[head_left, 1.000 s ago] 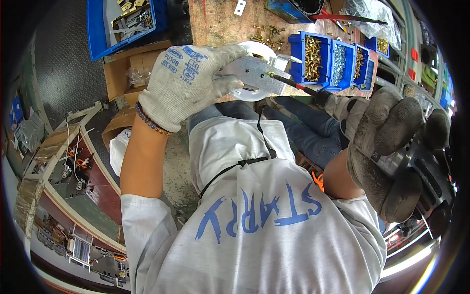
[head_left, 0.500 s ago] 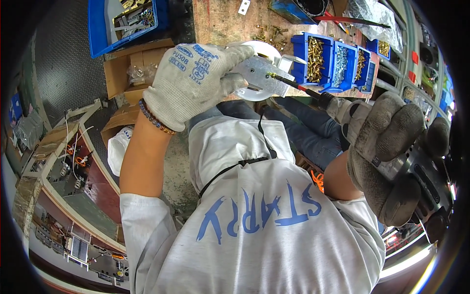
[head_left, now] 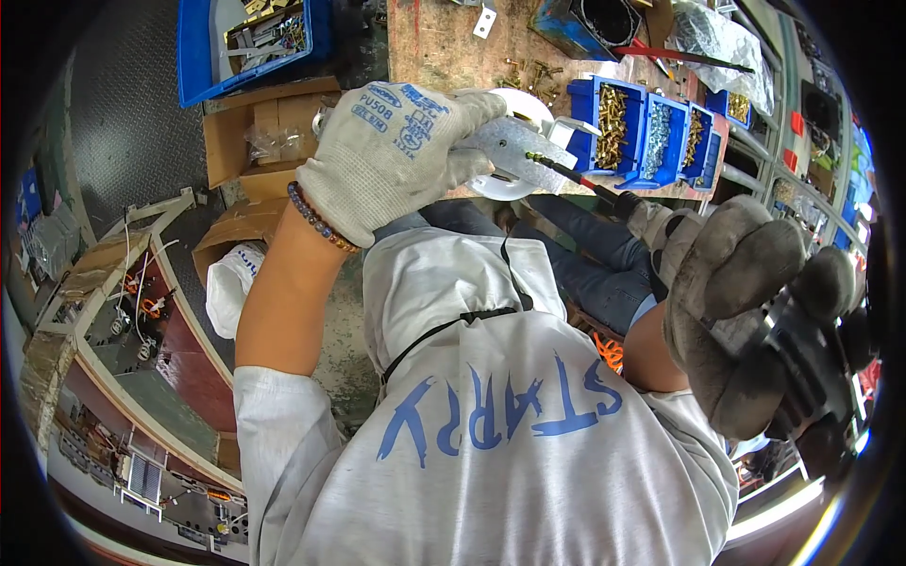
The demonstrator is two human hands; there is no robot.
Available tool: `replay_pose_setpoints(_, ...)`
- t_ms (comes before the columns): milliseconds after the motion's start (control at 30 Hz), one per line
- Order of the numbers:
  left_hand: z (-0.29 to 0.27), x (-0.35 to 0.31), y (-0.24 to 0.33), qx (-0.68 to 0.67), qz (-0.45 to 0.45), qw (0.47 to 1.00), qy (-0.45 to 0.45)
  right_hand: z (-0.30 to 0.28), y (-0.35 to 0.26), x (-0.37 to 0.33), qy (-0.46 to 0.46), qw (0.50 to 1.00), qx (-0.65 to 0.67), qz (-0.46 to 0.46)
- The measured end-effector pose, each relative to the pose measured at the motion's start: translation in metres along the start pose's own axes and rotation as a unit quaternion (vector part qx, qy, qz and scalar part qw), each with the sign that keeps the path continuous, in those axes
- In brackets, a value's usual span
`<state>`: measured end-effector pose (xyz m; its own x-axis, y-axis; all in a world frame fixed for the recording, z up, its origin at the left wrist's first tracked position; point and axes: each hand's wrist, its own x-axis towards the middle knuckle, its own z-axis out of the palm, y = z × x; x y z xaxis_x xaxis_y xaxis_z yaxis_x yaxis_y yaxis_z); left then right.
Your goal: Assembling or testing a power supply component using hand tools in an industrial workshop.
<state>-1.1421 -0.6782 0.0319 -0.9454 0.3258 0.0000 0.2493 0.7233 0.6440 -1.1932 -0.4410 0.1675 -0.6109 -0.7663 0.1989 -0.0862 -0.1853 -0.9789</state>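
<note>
My left hand (head_left: pixel 396 156), in a pale work glove, pinches a grey metal plate (head_left: pixel 517 141) between thumb and fingers. Around the plate shows a white round part (head_left: pixel 498 187), and a bent tab sticks out on its right. My right hand (head_left: pixel 741 274), in a darker, dirtier glove, is wrapped round a power screwdriver (head_left: pixel 651 224), whose rear is blurred. Its long bit (head_left: pixel 578 177) points left, the tip at the plate's face near a hole. Whether a screw sits on the tip is too small to tell.
Blue bins (head_left: pixel 612 127) of brass-coloured and silvery screws stand right of the plate. Loose screws (head_left: pixel 533 77) lie on the wooden bench (head_left: pixel 425 47) beyond. A blue crate (head_left: pixel 193 57) of metal parts and an open cardboard box (head_left: pixel 226 146) are at left.
My left hand and the plate appear a little farther right, as do the bench and bins. The bit tip stays against the plate. The screwdriver's body has shifted slightly and looks more blurred.
</note>
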Motion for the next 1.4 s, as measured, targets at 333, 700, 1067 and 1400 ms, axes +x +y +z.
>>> replay_pose_setpoints(333, 0.008, -0.004, -0.009, -0.051, -0.029, 0.998, 0.031, -0.002, -0.019, -0.001, -0.04, 0.991, -0.107, 0.071)
replay_pose_setpoints(700, 0.011, -0.006, -0.011, -0.1, -0.038, 0.994, 0.013, 0.014, -0.005, 0.015, -0.013, 0.997, -0.054, 0.045)
replay_pose_setpoints(1067, 0.019, -0.008, -0.016, -0.112, -0.031, 0.993, 0.024, 0.028, 0.003, 0.024, 0.01, 1.0, 0.01, 0.027)
replay_pose_setpoints(1400, 0.014, -0.008, -0.015, -0.119, -0.038, 0.992, 0.016, 0.011, -0.013, 0.013, 0.041, 0.998, 0.044, -0.011)
